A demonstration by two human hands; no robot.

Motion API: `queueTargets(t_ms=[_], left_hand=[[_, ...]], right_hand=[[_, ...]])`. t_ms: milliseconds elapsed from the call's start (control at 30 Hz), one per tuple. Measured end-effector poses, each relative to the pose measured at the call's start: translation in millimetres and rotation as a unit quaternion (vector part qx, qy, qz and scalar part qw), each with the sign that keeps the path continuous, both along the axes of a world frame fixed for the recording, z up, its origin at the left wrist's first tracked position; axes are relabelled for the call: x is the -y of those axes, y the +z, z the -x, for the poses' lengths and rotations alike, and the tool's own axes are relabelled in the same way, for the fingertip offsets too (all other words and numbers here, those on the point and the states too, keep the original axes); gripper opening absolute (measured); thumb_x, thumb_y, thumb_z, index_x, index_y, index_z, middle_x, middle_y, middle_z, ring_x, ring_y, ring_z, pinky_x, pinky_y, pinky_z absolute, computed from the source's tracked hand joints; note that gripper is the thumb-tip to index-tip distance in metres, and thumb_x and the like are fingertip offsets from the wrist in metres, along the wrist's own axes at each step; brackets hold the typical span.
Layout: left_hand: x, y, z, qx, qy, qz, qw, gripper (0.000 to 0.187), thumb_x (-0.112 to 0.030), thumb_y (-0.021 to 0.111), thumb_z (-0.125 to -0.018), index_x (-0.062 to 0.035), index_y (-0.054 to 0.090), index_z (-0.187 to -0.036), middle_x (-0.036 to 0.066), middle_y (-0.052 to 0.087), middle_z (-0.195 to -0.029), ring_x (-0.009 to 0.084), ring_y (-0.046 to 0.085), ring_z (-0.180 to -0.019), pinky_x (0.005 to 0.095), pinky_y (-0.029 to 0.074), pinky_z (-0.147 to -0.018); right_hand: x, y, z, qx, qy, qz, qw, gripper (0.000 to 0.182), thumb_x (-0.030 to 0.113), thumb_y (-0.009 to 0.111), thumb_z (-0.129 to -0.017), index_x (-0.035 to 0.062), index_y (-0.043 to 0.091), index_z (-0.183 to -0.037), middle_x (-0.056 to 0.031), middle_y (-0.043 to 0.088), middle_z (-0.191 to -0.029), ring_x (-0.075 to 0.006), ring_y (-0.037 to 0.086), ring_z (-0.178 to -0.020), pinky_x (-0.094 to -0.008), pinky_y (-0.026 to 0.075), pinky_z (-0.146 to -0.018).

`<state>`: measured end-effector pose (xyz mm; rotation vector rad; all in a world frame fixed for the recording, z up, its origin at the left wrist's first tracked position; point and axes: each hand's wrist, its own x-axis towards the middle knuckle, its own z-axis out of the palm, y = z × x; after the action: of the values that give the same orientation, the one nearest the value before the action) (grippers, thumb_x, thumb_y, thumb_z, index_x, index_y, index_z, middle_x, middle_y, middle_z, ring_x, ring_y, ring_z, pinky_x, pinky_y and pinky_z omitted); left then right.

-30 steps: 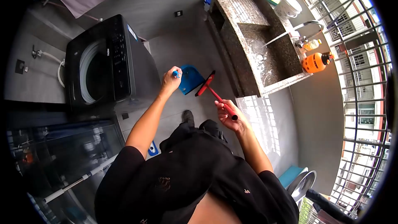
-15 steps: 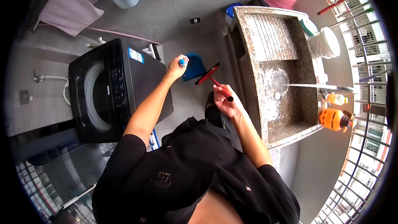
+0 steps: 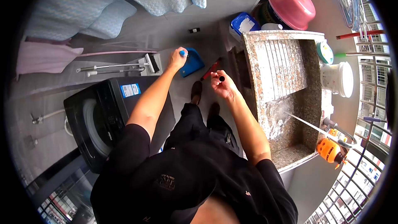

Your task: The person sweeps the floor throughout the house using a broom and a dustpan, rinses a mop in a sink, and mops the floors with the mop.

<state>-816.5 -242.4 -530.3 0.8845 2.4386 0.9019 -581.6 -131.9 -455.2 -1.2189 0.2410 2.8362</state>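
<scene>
My left hand is wrapped around the handle of a blue dustpan; the blue handle end sticks out above the fist. The pan itself is low, near the floor. My right hand grips the handle of a red squeegee-like tool, its dark round end pointing up at me. The tool's narrow head is low, just right of the dustpan and apart from it. Part of that head and most of the handle are hidden behind my right hand.
A black washing machine stands at left, with a white mop beyond it. On the right is a stone sink with water running into it. A blue-lidded bucket, pink basin and orange spray bottle surround it.
My view has shifted, showing more of the mop and both shoes. The red tool's handle now points more straight up at me, and its head looks closer to my right hand. Both grips stay.
</scene>
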Motion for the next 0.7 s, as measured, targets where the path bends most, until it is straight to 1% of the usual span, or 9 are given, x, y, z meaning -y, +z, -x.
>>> queueTargets(t_ms=[67,200,233,300,433,533,567,667,700], left_hand=[[-14.3,-17.7,18.7,-0.016,0.046,0.016,0.999,0.011,-0.020,0.063,-0.082,-0.0119,0.065,-0.088,0.016,0.067,-0.086,0.0386,0.063,-0.086,0.0451,0.051,-0.075],[-23.8,-35.8,48.3,-0.020,0.047,0.063,0.997,0.020,-0.028,0.061,-0.084,-0.0093,0.066,-0.091,0.019,0.066,-0.087,0.0407,0.062,-0.086,0.0465,0.050,-0.076],[-27.3,-38.2,57.7,0.015,0.039,0.082,0.996,0.023,-0.030,0.059,-0.085,-0.0084,0.066,-0.092,0.020,0.066,-0.088,0.0412,0.062,-0.087,0.0471,0.049,-0.076],[-37.1,-52.8,75.6,0.041,0.011,0.078,0.996,0.023,-0.030,0.060,-0.085,-0.0090,0.066,-0.092,0.019,0.066,-0.088,0.0407,0.062,-0.087,0.0468,0.050,-0.076],[-82.9,-86.1,82.3,0.090,-0.062,0.069,0.992,0.020,-0.029,0.061,-0.084,-0.0115,0.066,-0.091,0.016,0.067,-0.088,0.0387,0.063,-0.087,0.0460,0.050,-0.077],[-127.7,-53.5,74.2,0.059,-0.146,0.093,0.983,0.015,-0.027,0.063,-0.083,-0.0135,0.066,-0.089,0.014,0.068,-0.088,0.0364,0.064,-0.087,0.0448,0.051,-0.077],[-139.9,-54.5,73.1,0.041,-0.174,0.077,0.981,0.011,-0.023,0.064,-0.082,-0.0138,0.067,-0.087,0.013,0.068,-0.088,0.0347,0.064,-0.087,0.0438,0.051,-0.077],[-176.4,-61.0,75.6,0.030,-0.243,0.041,0.969,0.014,-0.022,0.057,-0.085,-0.0127,0.066,-0.089,0.014,0.067,-0.082,0.0353,0.064,-0.082,0.0418,0.051,-0.073],[-189.0,-66.9,77.7,0.022,-0.268,0.022,0.963,0.015,-0.021,0.055,-0.086,-0.0098,0.065,-0.088,0.012,0.067,-0.079,0.0308,0.066,-0.077,0.0400,0.051,-0.071]], right_hand=[[-5.0,-9.8,20.4,0.053,0.029,-0.063,0.996,0.019,0.017,0.046,-0.095,0.0017,0.050,-0.085,-0.0038,0.055,-0.069,-0.0110,0.042,-0.048,-0.0242,0.038,-0.044],[-20.3,-38.5,53.7,0.042,0.019,-0.048,0.998,0.012,0.015,0.044,-0.095,0.0050,0.045,-0.088,-0.0042,0.055,-0.071,-0.0108,0.039,-0.047,-0.0242,0.037,-0.043],[-25.0,-40.7,61.0,0.046,0.004,-0.057,0.997,0.011,0.014,0.043,-0.095,0.0050,0.044,-0.089,-0.0046,0.054,-0.072,-0.0109,0.040,-0.048,-0.0240,0.037,-0.043],[-33.3,-33.4,72.4,0.060,-0.024,-0.072,0.995,0.010,0.014,0.042,-0.095,0.0051,0.042,-0.089,-0.0053,0.054,-0.073,-0.0112,0.041,-0.049,-0.0236,0.039,-0.044],[-50.3,-46.8,73.7,0.008,-0.122,0.031,0.992,0.012,0.012,0.040,-0.095,0.0036,0.040,-0.087,-0.0085,0.052,-0.074,-0.0132,0.045,-0.055,-0.0217,0.044,-0.047],[-54.5,-60.0,81.5,-0.012,-0.182,0.027,0.983,0.012,0.012,0.040,-0.095,0.0038,0.040,-0.085,-0.0091,0.053,-0.075,-0.0132,0.046,-0.057,-0.0223,0.044,-0.047],[-58.0,-53.2,86.0,0.010,-0.203,0.029,0.979,0.012,0.010,0.040,-0.094,0.0038,0.040,-0.084,-0.0090,0.051,-0.073,-0.0131,0.043,-0.055,-0.0222,0.043,-0.048],[-70.6,-55.1,95.5,-0.023,-0.264,0.075,0.961,0.011,0.008,0.039,-0.093,0.0039,0.039,-0.083,-0.0085,0.050,-0.071,-0.0130,0.039,-0.052,-0.0225,0.042,-0.050],[-76.0,-54.6,100.3,-0.008,-0.281,0.068,0.957,0.014,0.006,0.039,-0.091,0.0033,0.040,-0.078,-0.0090,0.050,-0.073,-0.0129,0.039,-0.052,-0.0222,0.042,-0.050]])
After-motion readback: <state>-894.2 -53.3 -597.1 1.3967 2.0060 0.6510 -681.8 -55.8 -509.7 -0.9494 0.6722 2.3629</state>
